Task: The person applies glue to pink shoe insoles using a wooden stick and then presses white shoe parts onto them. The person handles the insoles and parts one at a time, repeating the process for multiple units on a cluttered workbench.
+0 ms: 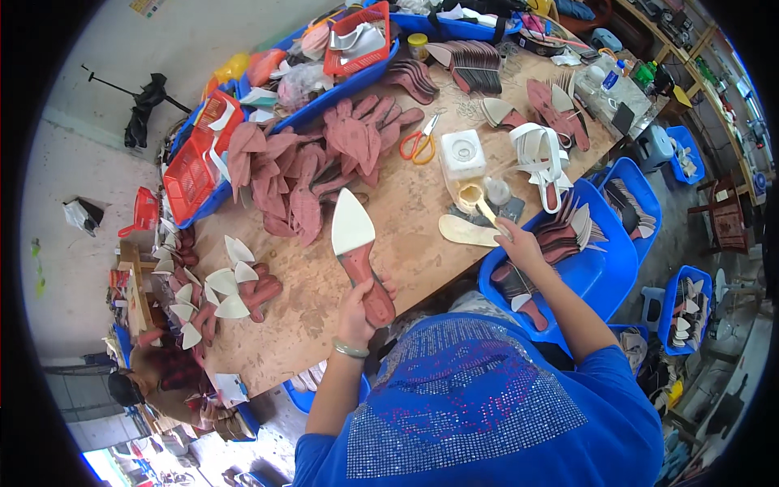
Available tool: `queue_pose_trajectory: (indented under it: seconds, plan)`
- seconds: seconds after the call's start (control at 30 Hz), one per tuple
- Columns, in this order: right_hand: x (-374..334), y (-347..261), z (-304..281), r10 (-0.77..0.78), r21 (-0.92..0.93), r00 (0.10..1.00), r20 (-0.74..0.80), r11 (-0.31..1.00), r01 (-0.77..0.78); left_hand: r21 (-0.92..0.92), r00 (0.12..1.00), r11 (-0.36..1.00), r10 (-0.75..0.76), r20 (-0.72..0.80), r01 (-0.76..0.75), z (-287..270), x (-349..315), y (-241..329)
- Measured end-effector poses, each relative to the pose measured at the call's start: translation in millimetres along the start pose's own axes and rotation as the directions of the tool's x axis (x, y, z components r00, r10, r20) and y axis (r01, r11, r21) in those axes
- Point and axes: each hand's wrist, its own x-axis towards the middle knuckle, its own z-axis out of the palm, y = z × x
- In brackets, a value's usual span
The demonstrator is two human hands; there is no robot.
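Observation:
My left hand [357,307] grips the heel end of a pointed shoe insole [355,243], reddish-brown with a white toe part, held above the wooden table [406,203]. My right hand [517,243] holds a small brush [487,213] whose tip reaches toward an open glue pot [471,197]. A plain beige insole [466,232] lies flat on the table just left of that hand. A white square container [462,154] stands behind the glue pot.
Piles of reddish insole pieces [316,162] cover the table's far left, with finished white-tipped ones [219,288] at the left end. Orange scissors [419,144] lie mid-table. Blue bins [600,243] with more pieces stand on the right, red baskets [195,162] at the left.

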Motion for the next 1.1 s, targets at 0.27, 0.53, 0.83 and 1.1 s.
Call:
queue_pose_trajectory:
  seconds: [0.27, 0.53, 0.83, 1.1]
  plan:
    - [65.7, 13.8, 22.6, -0.137, -0.238, 0.985, -0.109, 0.965, 0.108, 0.056, 0.996, 0.995, -0.086, 0.027, 0.084, 18.3, -2.1, 9.0]
    - [99.9, 5.6, 36.2, -0.155, -0.363, 0.985, -0.077, 0.925, 0.117, 0.198, 0.991, 0.972, -0.132, 0.006, 0.129, 37.5, 0.6, -0.2]
    - [93.5, 2.0, 31.4, -0.145, -0.373, 0.986, -0.085, 0.922, 0.103, 0.229, 0.985, 0.959, -0.172, -0.007, 0.169, 33.8, 4.8, 1.7]
    - [102.8, 1.2, 41.5, -0.203, -0.458, 0.978, -0.054, 0.875, 0.157, 0.271, 0.986, 0.951, -0.163, 0.031, 0.149, 35.2, 0.7, -3.7]
